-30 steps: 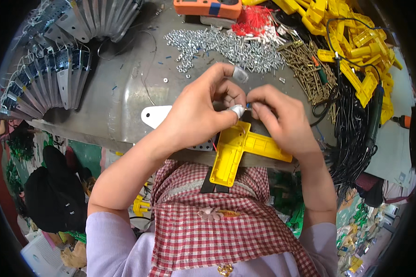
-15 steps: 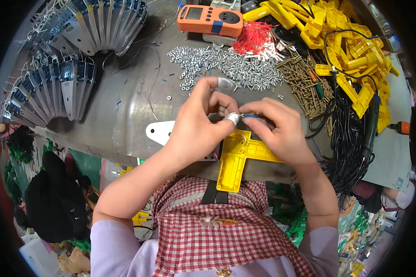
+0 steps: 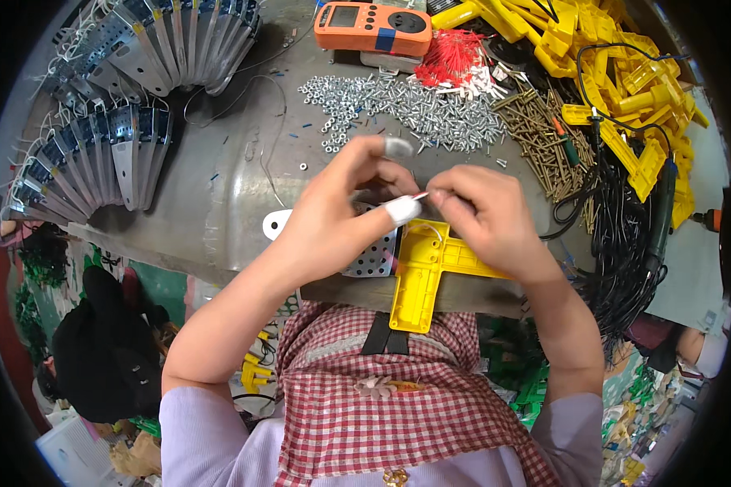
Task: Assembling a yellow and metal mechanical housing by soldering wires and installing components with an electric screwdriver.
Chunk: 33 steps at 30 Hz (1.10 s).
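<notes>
Hands (image 3: 329,207) now off more perforated plate (image 3: 376,258), loose screws (image 3: 455,118) beyond

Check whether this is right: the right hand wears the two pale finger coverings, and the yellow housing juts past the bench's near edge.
Not quite: as the head view shows, it is the left hand that wears the two pale finger coverings. The yellow housing does jut past the near edge of the bench.
</notes>
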Motion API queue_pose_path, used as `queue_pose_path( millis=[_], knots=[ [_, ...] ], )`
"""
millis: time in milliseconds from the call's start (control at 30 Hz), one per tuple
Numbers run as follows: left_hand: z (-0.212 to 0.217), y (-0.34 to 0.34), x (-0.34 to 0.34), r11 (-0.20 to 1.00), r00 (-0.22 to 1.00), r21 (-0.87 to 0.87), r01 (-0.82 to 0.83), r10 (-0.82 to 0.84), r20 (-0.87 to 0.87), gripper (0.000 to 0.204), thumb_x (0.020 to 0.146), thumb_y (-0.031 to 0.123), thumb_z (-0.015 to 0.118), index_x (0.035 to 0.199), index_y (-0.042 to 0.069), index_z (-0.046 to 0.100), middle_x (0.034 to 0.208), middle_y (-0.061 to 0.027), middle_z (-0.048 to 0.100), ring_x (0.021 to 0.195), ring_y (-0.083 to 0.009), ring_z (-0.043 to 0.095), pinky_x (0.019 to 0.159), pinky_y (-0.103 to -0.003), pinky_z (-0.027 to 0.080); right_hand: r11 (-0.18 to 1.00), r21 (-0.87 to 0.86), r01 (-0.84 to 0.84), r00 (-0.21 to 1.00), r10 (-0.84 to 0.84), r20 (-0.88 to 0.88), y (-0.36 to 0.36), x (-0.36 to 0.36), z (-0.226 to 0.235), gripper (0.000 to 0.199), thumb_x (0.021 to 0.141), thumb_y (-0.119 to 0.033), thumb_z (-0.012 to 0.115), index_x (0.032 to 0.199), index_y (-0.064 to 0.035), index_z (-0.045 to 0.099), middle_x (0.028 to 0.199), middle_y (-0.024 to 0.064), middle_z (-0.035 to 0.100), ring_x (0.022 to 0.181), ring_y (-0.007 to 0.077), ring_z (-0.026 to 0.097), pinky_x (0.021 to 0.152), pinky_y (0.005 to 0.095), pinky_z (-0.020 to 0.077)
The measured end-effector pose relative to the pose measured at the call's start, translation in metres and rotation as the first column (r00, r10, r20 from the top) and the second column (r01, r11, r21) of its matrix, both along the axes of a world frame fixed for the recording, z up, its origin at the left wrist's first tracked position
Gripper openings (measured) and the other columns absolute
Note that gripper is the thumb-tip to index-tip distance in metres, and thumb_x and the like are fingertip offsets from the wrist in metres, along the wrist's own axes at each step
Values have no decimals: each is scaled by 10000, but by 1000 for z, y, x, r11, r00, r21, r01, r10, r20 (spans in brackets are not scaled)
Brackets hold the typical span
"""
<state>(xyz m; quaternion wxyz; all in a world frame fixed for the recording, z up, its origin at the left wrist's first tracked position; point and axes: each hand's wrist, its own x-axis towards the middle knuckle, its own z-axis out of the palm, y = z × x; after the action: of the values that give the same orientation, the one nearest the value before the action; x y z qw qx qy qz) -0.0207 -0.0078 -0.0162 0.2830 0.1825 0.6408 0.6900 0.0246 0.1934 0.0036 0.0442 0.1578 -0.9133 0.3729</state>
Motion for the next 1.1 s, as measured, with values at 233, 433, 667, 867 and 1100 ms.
queue_pose_path(
  millis=[233, 433, 667, 867, 1100],
  knots=[
    [-2, -25, 14, 945, 376, -306, -118, -243, -894, 417, 652, -3, 668, 1062, 59, 624, 1025, -80, 643, 928, -284, 605, 800, -388, 466, 991, -125, 48, 993, -34, 114, 8, -9, -12, 162, 865, -168, 581, 916, -21, 629, 716, 118, 601, 588, 197, 561, 550, 320, 438],
    [-8, -15, 11, 975, 410, -115, -188, -28, -912, 240, 648, 9, 656, 884, 50, 662, 841, -52, 651, 808, -242, 611, 730, -371, 455, 977, 8, 215, 953, -208, -219, 8, 17, -3, 276, 796, -195, 664, 1022, -49, 602, 891, 86, 594, 861, 305, 545, 781, 402, 415],
    [-23, 0, 24, 980, 392, -21, -196, 59, -918, 280, 621, 3, 691, 891, 40, 627, 792, -54, 633, 798, -250, 605, 713, -375, 448, 853, 404, 329, 930, -220, -294, -34, 51, -17, 265, 647, -182, 720, 782, -89, 512, 797, 36, 477, 829, 219, 469, 726, 388, 317],
    [-25, 2, 26, 967, 410, -29, -254, 80, -908, 287, 611, 2, 701, 885, 40, 627, 790, -50, 637, 798, -242, 607, 719, -373, 442, 923, 255, 287, 934, -210, -290, -27, 52, -11, 223, 659, -79, 705, 793, -70, 527, 790, 62, 509, 803, 250, 511, 705, 374, 372],
    [-8, 9, 36, 959, 414, -111, -260, 7, -910, 281, 624, -8, 708, 893, 63, 669, 794, -50, 626, 757, -204, 600, 726, -335, 386, 963, 19, 271, 954, -266, -136, -23, 62, -1, 184, 720, -43, 713, 836, -27, 570, 770, 76, 583, 698, 253, 578, 617, 340, 460]
  ],
)
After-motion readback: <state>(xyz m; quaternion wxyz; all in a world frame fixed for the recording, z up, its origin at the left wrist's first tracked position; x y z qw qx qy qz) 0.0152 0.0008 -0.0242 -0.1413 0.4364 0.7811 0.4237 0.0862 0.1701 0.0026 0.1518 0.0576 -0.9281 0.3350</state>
